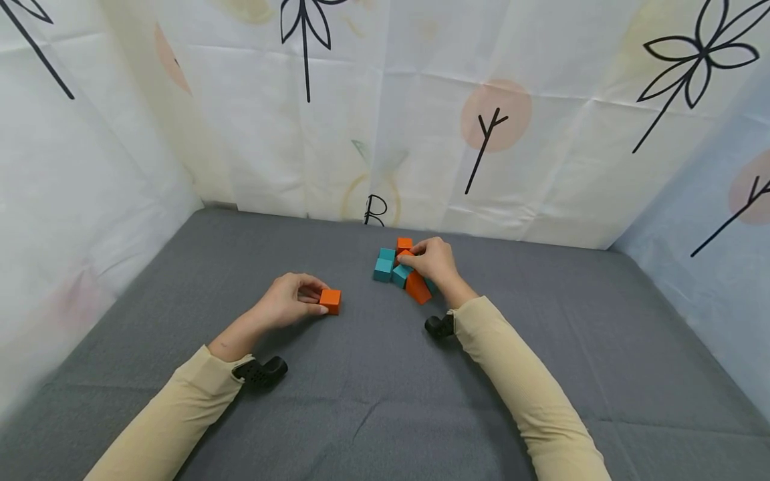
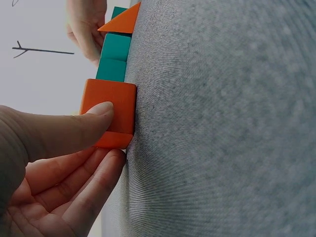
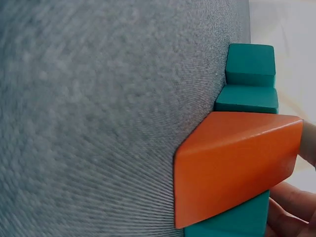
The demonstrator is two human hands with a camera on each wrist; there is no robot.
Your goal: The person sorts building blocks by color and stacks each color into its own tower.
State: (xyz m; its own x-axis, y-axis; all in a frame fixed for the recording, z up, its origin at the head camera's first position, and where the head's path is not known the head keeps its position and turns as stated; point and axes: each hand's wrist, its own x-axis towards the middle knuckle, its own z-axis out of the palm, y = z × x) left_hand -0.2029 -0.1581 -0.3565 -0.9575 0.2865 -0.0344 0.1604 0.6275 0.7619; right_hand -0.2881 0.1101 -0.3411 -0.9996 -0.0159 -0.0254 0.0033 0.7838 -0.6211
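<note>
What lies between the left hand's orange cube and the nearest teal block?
Only bare grey cloth lies between the orange cube and the teal block, as the head view shows.

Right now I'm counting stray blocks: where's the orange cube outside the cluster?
In the head view, the orange cube is left of centre, touching the left hand, with the cluster beyond it to the right.

Grey cloth surface (image 1: pixel 361 401) — orange cube (image 1: pixel 330 301) on it; set apart, teal blocks (image 1: pixel 383 270) and orange blocks (image 1: pixel 418 287) clustered together.
</note>
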